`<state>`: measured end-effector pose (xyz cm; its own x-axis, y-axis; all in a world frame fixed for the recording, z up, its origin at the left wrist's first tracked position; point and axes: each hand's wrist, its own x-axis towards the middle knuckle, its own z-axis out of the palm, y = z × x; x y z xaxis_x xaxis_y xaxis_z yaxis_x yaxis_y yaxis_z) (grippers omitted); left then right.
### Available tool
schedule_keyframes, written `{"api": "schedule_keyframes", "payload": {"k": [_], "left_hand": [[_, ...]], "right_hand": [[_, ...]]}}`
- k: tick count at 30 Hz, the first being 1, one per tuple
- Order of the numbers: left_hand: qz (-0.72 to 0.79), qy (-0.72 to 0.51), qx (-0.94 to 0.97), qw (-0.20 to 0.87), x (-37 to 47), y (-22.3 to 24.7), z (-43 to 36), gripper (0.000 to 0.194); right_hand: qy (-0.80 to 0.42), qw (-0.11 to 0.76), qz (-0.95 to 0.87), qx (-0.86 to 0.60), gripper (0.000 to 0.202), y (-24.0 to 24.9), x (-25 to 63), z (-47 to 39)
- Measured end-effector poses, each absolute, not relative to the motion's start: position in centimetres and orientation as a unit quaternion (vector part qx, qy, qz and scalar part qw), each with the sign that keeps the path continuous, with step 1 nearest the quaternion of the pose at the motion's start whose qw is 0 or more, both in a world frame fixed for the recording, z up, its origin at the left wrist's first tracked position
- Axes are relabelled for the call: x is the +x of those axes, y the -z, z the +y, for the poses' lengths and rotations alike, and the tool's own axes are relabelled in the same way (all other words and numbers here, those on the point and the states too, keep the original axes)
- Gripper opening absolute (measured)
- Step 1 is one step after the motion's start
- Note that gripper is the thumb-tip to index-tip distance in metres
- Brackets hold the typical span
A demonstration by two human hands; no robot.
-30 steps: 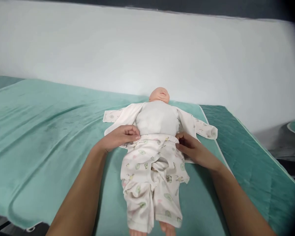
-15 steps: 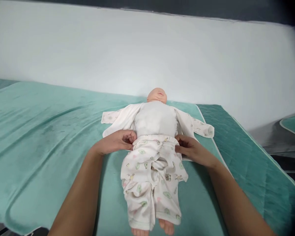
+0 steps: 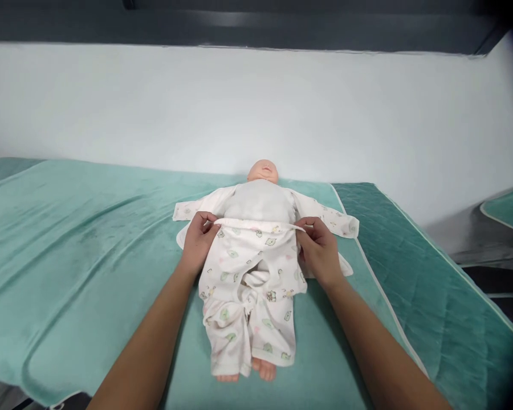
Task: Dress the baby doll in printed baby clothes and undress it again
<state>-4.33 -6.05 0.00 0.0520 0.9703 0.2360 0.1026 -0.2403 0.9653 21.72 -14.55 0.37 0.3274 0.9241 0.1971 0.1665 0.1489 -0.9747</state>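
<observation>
A baby doll (image 3: 263, 171) lies on its back with its feet toward me. It wears white patterned baby pants (image 3: 252, 256), with an opening at the crotch and bare feet showing below the cuffs. My left hand (image 3: 200, 239) pinches the waistband at its left end; my right hand (image 3: 318, 245) pinches it at the right end. Between them the waistband is stretched wide across the belly. An open white baby shirt (image 3: 325, 212) has its sleeves spread to both sides, and the pale grey torso (image 3: 259, 200) shows between its halves.
A light green sheet (image 3: 89, 256) with wrinkles covers the surface. On the right lies a darker green quilted pad (image 3: 414, 273). Behind the doll's head rises a white wall (image 3: 239, 108), with a dark beam (image 3: 239, 25) above. Another green-covered edge (image 3: 511, 208) is at far right.
Both hands have drawn the waistband upward and outward, so it stretches straighter and higher over the belly. My view has tilted up, showing more of the dark beam.
</observation>
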Motion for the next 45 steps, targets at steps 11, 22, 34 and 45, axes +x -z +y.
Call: {"api": "schedule_keyframes", "payload": {"k": [11, 22, 34, 45], "left_hand": [[0.515, -0.35, 0.544, 0.563, -2.7, -1.7, -6.2, 0.04], [0.362, -0.419, 0.468, 0.689, -2.2, -1.0, -6.3, 0.057], [0.328, -0.4, 0.498, 0.696, -3.4, -1.1, -6.6, 0.072], [0.433, -0.384, 0.523, 0.625, -2.3, -1.5, -7.0, 0.056]], "right_hand": [[-0.261, 0.442, -0.528, -0.677, 0.013, 1.2, 22.5, -12.7], [-0.491, 0.606, -0.428, -0.457, 0.014, 1.7, 22.5, -12.6], [-0.599, 0.563, -0.426, -0.378, 0.02, 0.1, 24.8, -13.8], [-0.514, 0.493, -0.519, -0.473, 0.017, 0.8, 24.6, -13.5]]}}
